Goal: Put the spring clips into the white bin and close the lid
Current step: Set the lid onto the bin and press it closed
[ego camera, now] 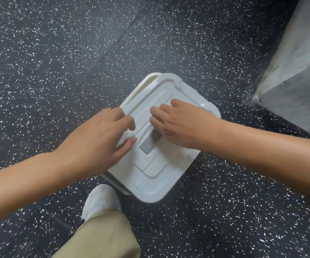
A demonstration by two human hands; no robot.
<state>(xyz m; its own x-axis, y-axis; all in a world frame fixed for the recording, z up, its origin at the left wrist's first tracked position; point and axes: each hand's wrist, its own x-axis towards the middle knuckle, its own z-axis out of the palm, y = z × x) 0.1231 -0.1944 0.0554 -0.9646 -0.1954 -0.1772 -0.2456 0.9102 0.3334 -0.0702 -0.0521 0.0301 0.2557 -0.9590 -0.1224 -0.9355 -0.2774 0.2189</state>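
1. On the speckled floor [61,67] sits the white bin [146,84], its lid [156,175] laid on top but skewed, with the far-left rim showing.
2. Left hand [98,138] and right hand [180,123] rest on the lid, fingers loosely spread, gripping nothing.
3. No spring clips are visible; presumably they are inside.
4. Closing is under way; next, the lid likely needs squaring and pressing down.

head cam | 1 view only, wide-angle | looks steeply down from above at speckled floor [57,62] | close range, both forearms enter from 6–8 & 4 o'clock | grey block [299,81] at 2 o'clock
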